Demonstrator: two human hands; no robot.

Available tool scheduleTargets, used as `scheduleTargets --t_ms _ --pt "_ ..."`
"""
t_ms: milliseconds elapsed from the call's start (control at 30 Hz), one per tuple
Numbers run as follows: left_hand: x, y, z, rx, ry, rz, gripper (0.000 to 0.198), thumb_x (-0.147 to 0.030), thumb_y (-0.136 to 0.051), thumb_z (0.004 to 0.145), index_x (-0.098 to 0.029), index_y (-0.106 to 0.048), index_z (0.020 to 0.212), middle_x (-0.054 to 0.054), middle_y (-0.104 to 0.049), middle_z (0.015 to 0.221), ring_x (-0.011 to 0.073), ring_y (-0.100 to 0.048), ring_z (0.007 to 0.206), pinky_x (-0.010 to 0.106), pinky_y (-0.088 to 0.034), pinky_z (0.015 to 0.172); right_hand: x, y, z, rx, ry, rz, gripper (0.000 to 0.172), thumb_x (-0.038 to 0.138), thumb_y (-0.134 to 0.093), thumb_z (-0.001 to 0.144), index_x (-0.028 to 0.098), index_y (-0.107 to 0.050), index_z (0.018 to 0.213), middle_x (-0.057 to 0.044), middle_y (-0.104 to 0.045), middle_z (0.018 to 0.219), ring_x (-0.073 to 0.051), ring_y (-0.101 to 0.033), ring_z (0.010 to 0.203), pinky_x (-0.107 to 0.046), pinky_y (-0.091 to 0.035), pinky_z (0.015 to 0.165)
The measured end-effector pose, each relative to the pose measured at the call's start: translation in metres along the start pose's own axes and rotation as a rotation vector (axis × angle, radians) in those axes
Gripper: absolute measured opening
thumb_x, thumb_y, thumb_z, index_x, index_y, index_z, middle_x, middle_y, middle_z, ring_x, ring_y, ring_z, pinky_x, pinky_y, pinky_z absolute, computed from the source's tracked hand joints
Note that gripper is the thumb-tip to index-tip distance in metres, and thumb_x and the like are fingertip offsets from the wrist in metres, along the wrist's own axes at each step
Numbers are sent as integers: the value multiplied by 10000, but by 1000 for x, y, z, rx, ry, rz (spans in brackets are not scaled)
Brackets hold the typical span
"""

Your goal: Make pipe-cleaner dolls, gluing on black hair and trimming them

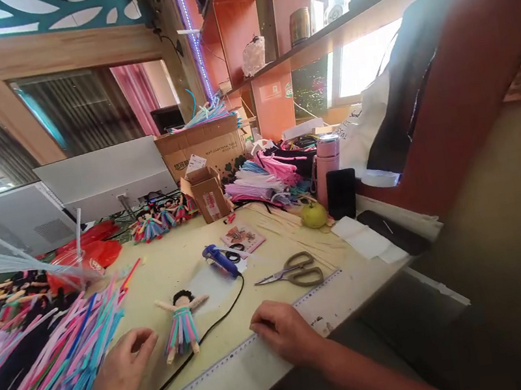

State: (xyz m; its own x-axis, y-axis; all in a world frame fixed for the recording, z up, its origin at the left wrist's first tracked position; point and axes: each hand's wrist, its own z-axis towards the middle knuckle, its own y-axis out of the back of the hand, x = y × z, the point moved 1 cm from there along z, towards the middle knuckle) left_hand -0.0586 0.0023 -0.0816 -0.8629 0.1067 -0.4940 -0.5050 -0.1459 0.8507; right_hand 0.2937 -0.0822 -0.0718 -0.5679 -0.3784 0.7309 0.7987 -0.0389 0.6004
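Observation:
A pipe-cleaner doll with black curly hair and a pink, blue and purple striped skirt lies face up on the table, arms spread. Left of it, my left hand rests loosely curled, thumb and fingertips close together and nothing visible in them. My right hand lies at the table's front edge by the measuring tape strip, fingers curled in, no object showing. Beyond the doll is a blue glue gun, its black cable running past the doll's feet. Scissors lie just beyond my right hand.
Loose coloured pipe cleaners heap up at the left. Several finished dolls sit behind, near a small cardboard box. A green apple, pink bottle and black phone stand at the back right.

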Motion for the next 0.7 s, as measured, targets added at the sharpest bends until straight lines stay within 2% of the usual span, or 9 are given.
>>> scheduleTargets --t_ms 67,167,300,367,467,533,600,700 --pt "21 0 -10 -85 -31 -5 369 -586 -531 764 -258 -663 867 72 -723 987 295 -649 969 392 -485 869 -4 14 -5 12 -5 2 150 219 -516 883 225 -613 769 14 -670 803 -141 -622 782 -221 -462 731" --pt "43 -2 -26 -157 32 -6 320 -595 -541 729 -324 -658 853 29 -728 1012 313 -642 996 440 -489 884 -17 47 -10 -34 -68 -14 183 245 -507 900 198 -643 788 -22 -674 806 -158 -621 776 -250 -462 723" --pt "40 -1 -41 -322 148 -45 204 -599 -487 745 -446 -600 817 -161 -706 925 262 -644 948 436 -501 851 -43 99 1 -184 -152 -130 234 326 -485 920 201 -670 849 -32 -700 858 -175 -641 818 -280 -481 765" --pt "33 2 -44 -399 191 -45 168 -578 -476 759 -466 -587 818 -204 -690 912 243 -641 943 420 -505 836 -58 120 15 -266 -203 -270 241 333 -481 913 206 -683 882 -30 -717 899 -178 -653 845 -285 -488 779" --pt "26 7 -47 -392 211 -45 169 -550 -517 748 -429 -612 818 -159 -704 921 237 -652 905 379 -520 762 -78 139 41 -312 -242 -417 227 289 -500 875 199 -704 918 -47 -732 967 -196 -660 907 -313 -481 828" --pt "22 12 -50 -388 199 -86 220 -516 -538 747 -341 -634 839 -62 -723 920 249 -663 881 359 -515 750 -86 144 58 -310 -237 -436 224 247 -527 835 187 -722 928 -78 -737 1004 -216 -660 938 -345 -464 853" --pt "17 17 -53 -419 213 -133 280 -477 -500 812 -261 -633 930 31 -718 973 251 -660 928 346 -497 817 -93 144 74 -311 -239 -440 227 221 -545 807 183 -747 905 -123 -744 987 -228 -669 881 -367 -455 781" --pt "13 23 -56 -525 264 -230 301 -430 -447 873 -211 -595 1017 80 -698 980 236 -652 928 332 -484 839 -106 140 93 -310 -233 -420 197 254 -600 782 174 -767 712 -192 -737 778 -213 -652 661 -383 -373 604"
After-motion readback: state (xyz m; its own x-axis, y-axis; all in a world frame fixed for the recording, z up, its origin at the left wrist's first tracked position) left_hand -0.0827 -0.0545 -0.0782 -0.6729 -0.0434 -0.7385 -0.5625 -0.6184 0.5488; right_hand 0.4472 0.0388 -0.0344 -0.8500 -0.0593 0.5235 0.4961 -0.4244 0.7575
